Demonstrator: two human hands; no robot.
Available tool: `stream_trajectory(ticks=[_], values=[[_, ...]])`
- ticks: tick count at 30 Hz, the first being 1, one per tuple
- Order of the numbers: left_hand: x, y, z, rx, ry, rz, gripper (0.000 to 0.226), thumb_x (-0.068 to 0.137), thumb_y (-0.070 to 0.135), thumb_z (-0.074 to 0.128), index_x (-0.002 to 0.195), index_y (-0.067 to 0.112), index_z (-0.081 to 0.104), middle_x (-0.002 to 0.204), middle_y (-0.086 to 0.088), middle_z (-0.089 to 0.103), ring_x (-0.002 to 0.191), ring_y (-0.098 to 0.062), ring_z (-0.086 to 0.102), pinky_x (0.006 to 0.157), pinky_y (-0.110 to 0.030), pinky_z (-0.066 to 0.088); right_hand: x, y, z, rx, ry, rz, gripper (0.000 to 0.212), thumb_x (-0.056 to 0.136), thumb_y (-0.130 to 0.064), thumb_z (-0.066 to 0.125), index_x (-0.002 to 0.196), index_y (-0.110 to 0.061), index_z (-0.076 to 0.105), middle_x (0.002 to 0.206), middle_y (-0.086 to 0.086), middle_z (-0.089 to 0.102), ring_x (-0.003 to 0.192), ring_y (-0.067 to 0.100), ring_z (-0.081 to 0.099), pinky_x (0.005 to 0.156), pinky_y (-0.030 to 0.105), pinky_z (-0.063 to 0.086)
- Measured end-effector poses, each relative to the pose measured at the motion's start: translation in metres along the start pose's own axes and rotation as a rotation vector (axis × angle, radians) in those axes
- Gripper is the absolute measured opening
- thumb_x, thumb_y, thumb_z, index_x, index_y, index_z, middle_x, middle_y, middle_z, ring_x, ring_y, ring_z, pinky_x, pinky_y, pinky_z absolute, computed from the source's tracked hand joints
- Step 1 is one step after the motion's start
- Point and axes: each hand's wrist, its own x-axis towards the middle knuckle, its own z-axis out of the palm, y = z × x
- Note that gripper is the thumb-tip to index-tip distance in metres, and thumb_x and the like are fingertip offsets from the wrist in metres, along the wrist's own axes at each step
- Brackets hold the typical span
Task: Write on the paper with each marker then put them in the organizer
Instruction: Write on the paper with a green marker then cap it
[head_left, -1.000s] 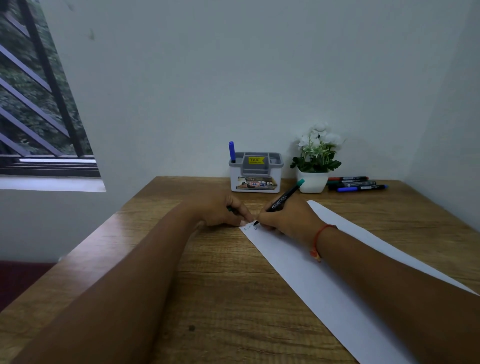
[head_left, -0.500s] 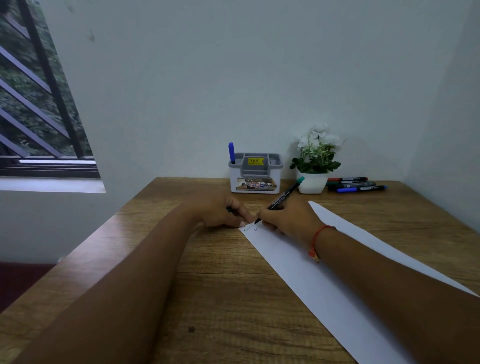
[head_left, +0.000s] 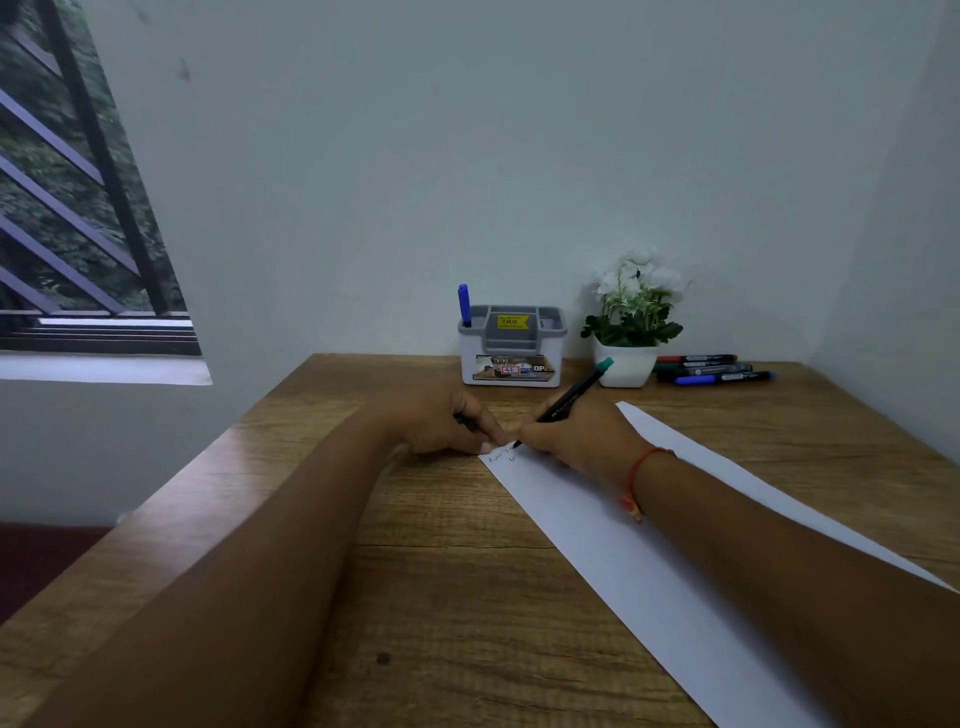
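A long white paper (head_left: 597, 530) lies diagonally on the wooden table (head_left: 415, 571). My right hand (head_left: 576, 441) grips a black marker with a teal end (head_left: 571, 397), its tip on the paper's far left corner beside a few written marks. My left hand (head_left: 441, 421) rests at that corner with fingertips on the paper's edge, and its curled fingers hold a small dark piece that looks like a cap. The grey and white organizer (head_left: 511, 345) stands at the back against the wall, with a blue marker (head_left: 464, 304) upright in its left slot.
A white pot of white flowers (head_left: 631, 322) stands right of the organizer. Behind it several markers (head_left: 711, 369) lie on the table: red, green, black and blue. Walls close the back and right; a barred window is at the left.
The marker tip has shifted slightly along the corner of the paper and a few more marks have appeared. My left hand has stayed in place.
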Motion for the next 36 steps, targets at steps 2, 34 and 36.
stream_trajectory(ticks=[2, 34, 36], values=[[0.0, 0.0, 0.0, 0.015, -0.001, -0.005, 0.021, 0.084, 0.018, 0.073, 0.101, 0.032, 0.076, 0.105, 0.014, 0.07, 0.1, -0.005, 0.059, 0.088, -0.021, 0.046, -0.001, -0.001, 0.0, 0.007, 0.002, -0.006, 0.028, 0.055, -0.039, 0.074, 0.073, -0.019, 0.066, 0.073, 0.001, 0.069, 0.069, 0.016, 0.065, 0.061, 0.03, 0.053], [0.005, -0.002, -0.002, 0.089, -0.021, -0.007, 0.021, 0.084, 0.024, 0.073, 0.095, 0.042, 0.074, 0.099, 0.018, 0.069, 0.101, -0.008, 0.06, 0.099, -0.036, 0.047, -0.01, -0.009, -0.014, -0.007, -0.047, -0.011, 0.017, 0.084, -0.014, 0.071, 0.098, -0.005, 0.076, 0.072, 0.001, 0.067, 0.056, 0.006, 0.057, 0.046, 0.015, 0.046], [0.005, -0.002, -0.002, 0.089, -0.021, -0.004, 0.021, 0.084, 0.023, 0.073, 0.096, 0.041, 0.074, 0.099, 0.019, 0.069, 0.101, -0.008, 0.059, 0.099, -0.036, 0.047, -0.01, -0.01, -0.013, -0.011, -0.042, -0.01, 0.018, 0.083, -0.014, 0.072, 0.099, -0.005, 0.076, 0.074, 0.002, 0.067, 0.057, 0.007, 0.058, 0.047, 0.015, 0.046]])
